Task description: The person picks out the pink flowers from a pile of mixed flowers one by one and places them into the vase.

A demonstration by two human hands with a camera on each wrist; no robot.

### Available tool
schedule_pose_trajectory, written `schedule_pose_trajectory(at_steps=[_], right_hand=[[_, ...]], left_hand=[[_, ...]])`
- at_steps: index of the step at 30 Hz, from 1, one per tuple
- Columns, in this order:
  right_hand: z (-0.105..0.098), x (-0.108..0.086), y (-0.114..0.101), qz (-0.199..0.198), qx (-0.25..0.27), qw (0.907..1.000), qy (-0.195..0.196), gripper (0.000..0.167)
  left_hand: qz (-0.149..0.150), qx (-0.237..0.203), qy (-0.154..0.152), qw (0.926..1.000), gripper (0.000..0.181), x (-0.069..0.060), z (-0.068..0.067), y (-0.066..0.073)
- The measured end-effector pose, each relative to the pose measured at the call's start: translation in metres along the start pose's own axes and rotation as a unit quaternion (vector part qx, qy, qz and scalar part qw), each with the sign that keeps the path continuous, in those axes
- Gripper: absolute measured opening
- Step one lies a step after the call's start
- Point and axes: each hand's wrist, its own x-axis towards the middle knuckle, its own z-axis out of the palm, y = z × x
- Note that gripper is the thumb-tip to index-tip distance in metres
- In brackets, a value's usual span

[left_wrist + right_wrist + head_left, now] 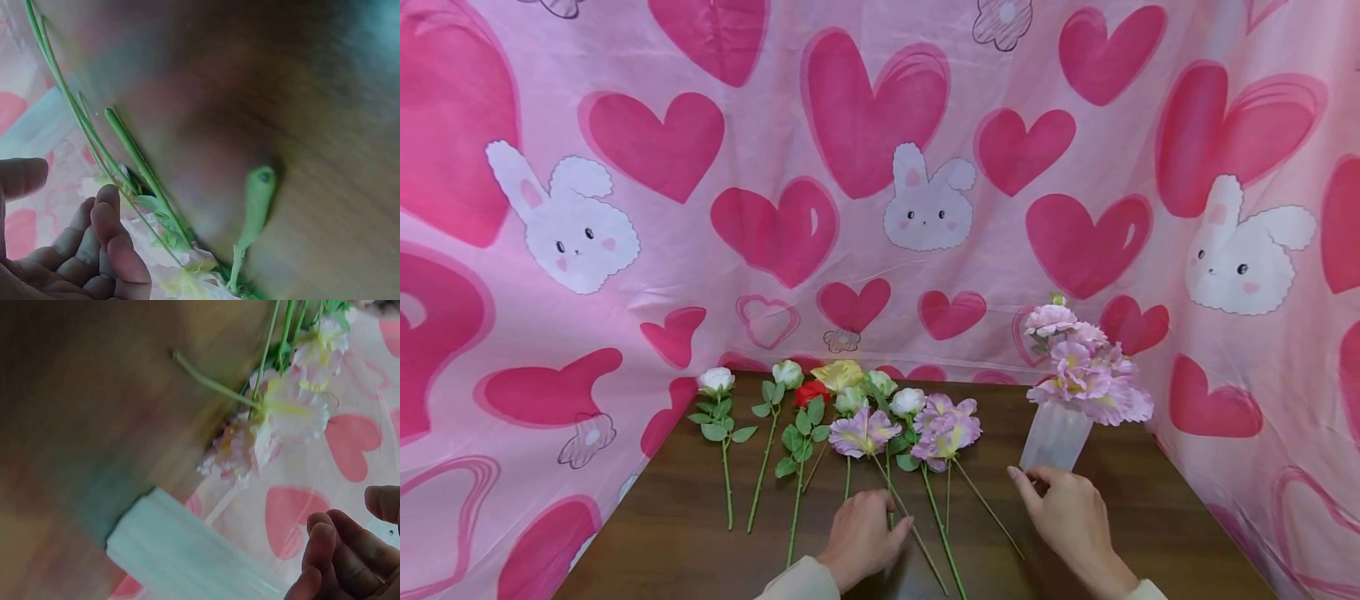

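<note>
Several flowers (863,433) lie beyond our left hand (865,535), which is loosely bent and empty over stems (942,525); our right hand (1072,518), thumb apart and empty, is just short of the vase (1056,440). Seemingly we're choosing a stem; lifting one calls for a pinch.

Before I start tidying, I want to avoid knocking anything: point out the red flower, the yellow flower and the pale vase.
Red flower (810,393): head view, on its petals.
Yellow flower (838,376): head view, on its petals.
Pale vase (1055,439): head view, on its side wall.
</note>
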Motion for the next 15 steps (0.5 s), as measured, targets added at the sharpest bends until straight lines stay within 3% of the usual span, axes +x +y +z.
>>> schedule_pose_trajectory(at_steps=[10,15], right_hand=[[0.001,-0.024,-0.011,0.068,0.017,0.9931,-0.094,0.019],[0.001,-0.031,-0.014,0.099,0.022,0.9878,-0.118,0.02]], left_hand=[[-0.052,-0.018,-0.035,0.9979,0.025,0.01,0.001,0.005],[-0.075,-0.02,-0.05,0.9957,0.029,0.015,0.003,0.008]])
